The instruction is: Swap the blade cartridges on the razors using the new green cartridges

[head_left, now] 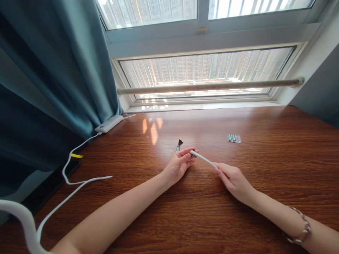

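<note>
A slim white handle with a small dark head (203, 158), razor-like in shape, spans the gap between my hands above the wooden table. My left hand (178, 165) is closed, its thumb and fingers pinching the dark head end. My right hand (234, 180) grips the other end of the white handle, which its fingers partly hide. Just behind my left hand lies a thin dark item (180, 142) with a ragged end; I cannot make out its kind. Further right on the table is a small clear pack (234, 138) holding green-and-grey pieces that look like razor cartridges.
A white power strip or adapter (109, 124) rests at the table's back left, by the blue curtain (79, 70). Its white cable (67, 165) runs along the left side, with a yellow tag (77, 155). A rail (212, 86) crosses the window behind the table (286, 158).
</note>
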